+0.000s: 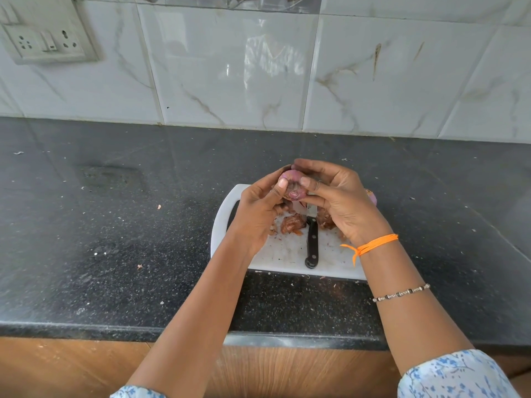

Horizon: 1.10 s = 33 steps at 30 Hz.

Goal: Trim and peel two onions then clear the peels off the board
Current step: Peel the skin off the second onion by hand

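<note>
Onion (290,185) half-hidden btwn both hands (298,208); 2nd onion (372,197) mostly covered.

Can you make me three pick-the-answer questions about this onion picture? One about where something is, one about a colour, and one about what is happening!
1. Where does the knife lie?
A. On the white cutting board
B. On the dark counter
C. In a hand

2. What colour is the thread band on the right wrist?
A. Green
B. Orange
C. Blue

3. What is going on with the onion?
A. It rests alone on the board
B. It lies cut into slices
C. Both hands hold it above the board

Answers: 1 A, the black-handled knife lies flat on the board between piles of peels. 2 B, the band is bright orange. 3 C, the left hand and the right hand grip the whole purple onion, thumbs on its near side.
</note>
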Each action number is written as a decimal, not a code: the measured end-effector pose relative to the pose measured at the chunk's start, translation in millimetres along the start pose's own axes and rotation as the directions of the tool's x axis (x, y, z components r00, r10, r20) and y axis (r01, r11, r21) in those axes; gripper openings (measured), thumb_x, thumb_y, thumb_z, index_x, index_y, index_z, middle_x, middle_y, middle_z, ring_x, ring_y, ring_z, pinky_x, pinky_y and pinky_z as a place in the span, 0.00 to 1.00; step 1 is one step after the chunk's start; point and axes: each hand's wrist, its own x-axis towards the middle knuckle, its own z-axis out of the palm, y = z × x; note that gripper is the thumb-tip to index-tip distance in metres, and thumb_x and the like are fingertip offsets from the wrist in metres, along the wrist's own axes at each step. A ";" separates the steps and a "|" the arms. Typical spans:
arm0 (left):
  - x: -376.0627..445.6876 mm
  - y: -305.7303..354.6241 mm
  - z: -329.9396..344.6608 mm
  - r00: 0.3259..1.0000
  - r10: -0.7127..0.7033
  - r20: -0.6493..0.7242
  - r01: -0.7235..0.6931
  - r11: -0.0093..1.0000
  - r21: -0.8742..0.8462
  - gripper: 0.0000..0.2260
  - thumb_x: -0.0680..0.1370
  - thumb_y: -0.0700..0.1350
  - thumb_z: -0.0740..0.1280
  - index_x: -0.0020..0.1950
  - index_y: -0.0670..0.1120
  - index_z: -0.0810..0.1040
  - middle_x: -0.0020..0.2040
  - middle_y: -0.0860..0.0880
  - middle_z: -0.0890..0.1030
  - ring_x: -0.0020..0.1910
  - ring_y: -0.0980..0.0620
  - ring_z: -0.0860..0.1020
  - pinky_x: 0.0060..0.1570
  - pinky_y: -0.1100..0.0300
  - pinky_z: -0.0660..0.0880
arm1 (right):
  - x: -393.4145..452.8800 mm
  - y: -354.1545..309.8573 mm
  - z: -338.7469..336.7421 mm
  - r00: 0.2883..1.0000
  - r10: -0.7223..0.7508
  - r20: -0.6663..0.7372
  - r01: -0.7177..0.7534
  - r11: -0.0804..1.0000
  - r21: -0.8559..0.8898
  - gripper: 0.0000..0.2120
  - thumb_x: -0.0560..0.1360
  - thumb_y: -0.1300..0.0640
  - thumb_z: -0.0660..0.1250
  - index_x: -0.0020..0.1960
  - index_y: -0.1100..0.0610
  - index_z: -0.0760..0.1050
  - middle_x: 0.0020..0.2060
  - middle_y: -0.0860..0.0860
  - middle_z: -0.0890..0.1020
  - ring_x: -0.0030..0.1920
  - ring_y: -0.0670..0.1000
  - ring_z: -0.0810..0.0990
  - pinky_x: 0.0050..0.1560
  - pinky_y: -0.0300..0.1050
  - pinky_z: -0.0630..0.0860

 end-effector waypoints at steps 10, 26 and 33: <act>0.7 0.4 -2.2 1.000 0.023 -0.008 -0.023 0.998 -0.056 0.13 0.79 0.40 0.59 0.63 0.42 0.75 0.48 0.48 0.84 0.44 0.55 0.81 0.44 0.64 0.78 | 0.2 0.2 4.3 1.000 0.015 0.010 -0.015 0.999 0.032 0.09 0.72 0.58 0.67 0.52 0.56 0.80 0.47 0.52 0.85 0.51 0.53 0.82 0.52 0.46 0.81; -2.4 2.4 3.6 0.999 0.008 -0.036 -0.010 0.999 -0.050 0.20 0.72 0.45 0.65 0.64 0.43 0.75 0.60 0.42 0.79 0.59 0.47 0.78 0.59 0.55 0.75 | 1.8 1.7 -2.8 0.998 0.032 0.050 -0.036 0.997 0.063 0.15 0.70 0.69 0.67 0.55 0.58 0.78 0.46 0.51 0.85 0.50 0.50 0.84 0.50 0.44 0.81; -0.1 2.8 0.6 0.999 -0.023 -0.049 0.016 0.990 -0.137 0.12 0.81 0.40 0.58 0.63 0.43 0.75 0.47 0.50 0.84 0.44 0.56 0.81 0.47 0.63 0.77 | 1.1 2.7 -2.9 0.994 0.010 0.105 -0.015 0.999 0.045 0.18 0.71 0.72 0.65 0.57 0.58 0.77 0.51 0.53 0.84 0.56 0.53 0.81 0.59 0.50 0.77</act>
